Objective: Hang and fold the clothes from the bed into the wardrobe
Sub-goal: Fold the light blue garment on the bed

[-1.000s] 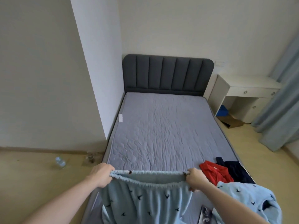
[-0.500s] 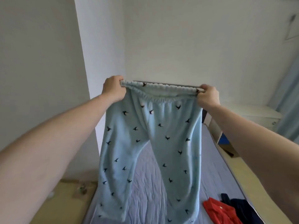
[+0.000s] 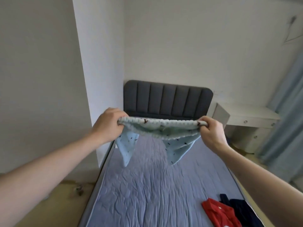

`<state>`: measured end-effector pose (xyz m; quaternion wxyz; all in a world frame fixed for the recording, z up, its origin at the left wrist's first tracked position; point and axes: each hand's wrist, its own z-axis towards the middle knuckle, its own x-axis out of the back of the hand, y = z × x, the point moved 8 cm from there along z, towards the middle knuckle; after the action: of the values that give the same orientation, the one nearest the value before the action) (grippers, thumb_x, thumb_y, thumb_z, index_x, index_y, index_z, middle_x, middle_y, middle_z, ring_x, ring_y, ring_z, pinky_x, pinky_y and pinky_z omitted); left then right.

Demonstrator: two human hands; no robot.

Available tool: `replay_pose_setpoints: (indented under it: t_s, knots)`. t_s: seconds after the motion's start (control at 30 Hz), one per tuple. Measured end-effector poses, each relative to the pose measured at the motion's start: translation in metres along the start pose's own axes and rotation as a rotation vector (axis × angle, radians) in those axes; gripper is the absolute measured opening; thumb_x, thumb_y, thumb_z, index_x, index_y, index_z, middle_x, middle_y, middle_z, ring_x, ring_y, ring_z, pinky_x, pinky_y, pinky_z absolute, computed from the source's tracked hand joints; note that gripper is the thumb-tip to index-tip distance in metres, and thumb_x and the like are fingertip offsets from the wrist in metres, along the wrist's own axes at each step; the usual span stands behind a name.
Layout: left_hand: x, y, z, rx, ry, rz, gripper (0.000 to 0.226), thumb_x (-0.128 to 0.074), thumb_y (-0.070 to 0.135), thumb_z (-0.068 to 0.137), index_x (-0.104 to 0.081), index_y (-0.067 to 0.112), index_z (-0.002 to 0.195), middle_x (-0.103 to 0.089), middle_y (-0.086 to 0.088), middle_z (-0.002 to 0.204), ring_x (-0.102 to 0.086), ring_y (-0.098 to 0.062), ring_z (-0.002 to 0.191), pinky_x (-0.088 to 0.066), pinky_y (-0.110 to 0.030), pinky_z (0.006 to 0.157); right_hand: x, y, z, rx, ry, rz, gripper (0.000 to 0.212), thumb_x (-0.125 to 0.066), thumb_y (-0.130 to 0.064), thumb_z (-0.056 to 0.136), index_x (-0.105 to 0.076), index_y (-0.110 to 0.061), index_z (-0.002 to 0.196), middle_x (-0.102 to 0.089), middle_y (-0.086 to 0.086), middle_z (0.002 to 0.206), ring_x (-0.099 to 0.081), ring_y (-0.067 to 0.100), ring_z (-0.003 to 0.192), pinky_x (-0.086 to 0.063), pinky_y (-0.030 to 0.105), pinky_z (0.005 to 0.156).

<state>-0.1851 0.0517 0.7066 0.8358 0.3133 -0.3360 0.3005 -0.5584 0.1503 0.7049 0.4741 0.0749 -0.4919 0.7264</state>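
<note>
I see a big bed (image 3: 147, 185) with a bumpy quilted purple-grey cover, and above it my left hand (image 3: 107, 124) and right hand (image 3: 211, 133) each pinch the stretchy ruffled top of soft, fuzzy light-blue pants (image 3: 164, 130) with tiny dark birds.

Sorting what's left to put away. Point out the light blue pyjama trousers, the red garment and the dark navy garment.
light blue pyjama trousers (image 3: 161, 128): head view, on the gathered elastic waistband.
red garment (image 3: 218, 214): head view, on its crumpled middle, lying on the bed.
dark navy garment (image 3: 241, 208): head view, on its flat upper part beside the red one.
</note>
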Motion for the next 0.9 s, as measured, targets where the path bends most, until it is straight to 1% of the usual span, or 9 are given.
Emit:
replay_pose_setpoints:
  t_s: [0.07, 0.13, 0.2, 0.27, 0.4, 0.53, 0.67, 0.77, 0.9]
  knots:
    - [-0.062, -0.025, -0.063, 0.079, -0.155, 0.002, 0.035, -0.071, -0.002, 0.073, -0.077, 0.024, 0.096, -0.069, 0.009, 0.097, -0.057, -0.021, 0.098, -0.044, -0.032, 0.074, -0.037, 0.046, -0.05, -0.066, -0.089, -0.062, 0.029, -0.054, 0.0, 0.08, -0.062, -0.025, 0.069, -0.064, -0.007, 0.066, -0.061, 0.012, 0.065, -0.05, 0.032, 0.056]
    - [-0.121, -0.046, -0.131, 0.154, -0.297, -0.014, 0.036, -0.073, -0.001, 0.076, -0.079, 0.021, 0.104, -0.071, 0.006, 0.106, -0.059, -0.021, 0.109, -0.051, -0.035, 0.086, -0.075, 0.093, -0.102, -0.136, -0.197, -0.118, 0.032, -0.056, 0.0, 0.081, -0.061, -0.028, 0.067, -0.064, -0.009, 0.064, -0.061, 0.011, 0.063, -0.047, 0.03, 0.053]
    - [-0.176, -0.06, -0.199, 0.183, -0.444, -0.012, 0.038, -0.069, 0.005, 0.083, -0.077, 0.024, 0.114, -0.068, 0.01, 0.11, -0.057, -0.015, 0.115, -0.049, -0.031, 0.093, -0.115, 0.142, -0.159, -0.234, -0.348, -0.196, 0.027, -0.057, -0.003, 0.081, -0.063, -0.026, 0.069, -0.065, -0.007, 0.066, -0.062, 0.013, 0.064, -0.051, 0.034, 0.056]
    - [-0.228, -0.069, -0.268, 0.224, -0.565, -0.036, 0.043, -0.065, 0.01, 0.089, -0.072, 0.029, 0.127, -0.063, 0.016, 0.11, -0.053, -0.008, 0.116, -0.046, -0.026, 0.093, -0.154, 0.19, -0.219, -0.314, -0.501, -0.269, 0.017, -0.056, -0.008, 0.078, -0.062, -0.022, 0.07, -0.065, -0.004, 0.066, -0.062, 0.017, 0.064, -0.054, 0.041, 0.061]
    - [-0.319, -0.082, -0.399, 0.306, -0.7, -0.109, 0.053, -0.06, 0.011, 0.093, -0.061, 0.031, 0.141, -0.061, 0.016, 0.12, -0.047, -0.004, 0.125, -0.04, -0.018, 0.099, -0.224, 0.275, -0.349, -0.488, -0.721, -0.358, 0.012, -0.055, -0.022, 0.075, -0.061, -0.032, 0.079, -0.067, -0.005, 0.08, -0.065, 0.019, 0.08, -0.05, 0.034, 0.068]
    - [-0.384, -0.091, -0.524, 0.437, -0.838, -0.086, 0.044, -0.055, 0.016, 0.096, -0.067, 0.029, 0.136, -0.063, 0.013, 0.126, -0.045, -0.008, 0.13, -0.04, -0.022, 0.107, -0.275, 0.339, -0.469, -0.613, -0.946, -0.394, 0.013, -0.054, -0.022, 0.078, -0.062, -0.033, 0.08, -0.066, -0.005, 0.089, -0.065, 0.021, 0.088, -0.049, 0.032, 0.071]
    - [-0.422, -0.099, -0.631, 0.62, -0.871, -0.103, 0.039, -0.049, 0.02, 0.098, -0.072, 0.028, 0.128, -0.053, 0.011, 0.134, -0.041, -0.009, 0.134, -0.034, -0.019, 0.111, -0.302, 0.372, -0.57, -0.686, -1.093, -0.418, 0.015, -0.054, -0.022, 0.084, -0.064, -0.033, 0.086, -0.064, -0.005, 0.103, -0.065, 0.022, 0.097, -0.048, 0.031, 0.075]
    - [-0.446, -0.105, -0.686, 0.728, -0.955, -0.075, 0.034, -0.053, 0.018, 0.098, -0.075, 0.027, 0.123, -0.041, 0.005, 0.144, -0.039, -0.012, 0.139, -0.037, -0.018, 0.109, -0.313, 0.393, -0.617, -0.698, -1.147, -0.438, 0.02, -0.052, -0.02, 0.087, -0.063, -0.036, 0.093, -0.055, -0.011, 0.109, -0.061, 0.017, 0.106, -0.047, 0.03, 0.082]
    - [-0.467, -0.117, -0.726, 0.981, -1.004, -0.026, 0.022, -0.067, 0.016, 0.096, -0.078, 0.024, 0.113, -0.016, -0.005, 0.168, -0.045, -0.019, 0.141, -0.036, -0.019, 0.112, -0.328, 0.411, -0.658, -0.719, -1.233, -0.464, 0.017, -0.051, -0.021, 0.091, -0.053, -0.038, 0.092, -0.049, -0.011, 0.114, -0.059, 0.009, 0.104, -0.038, 0.019, 0.075]
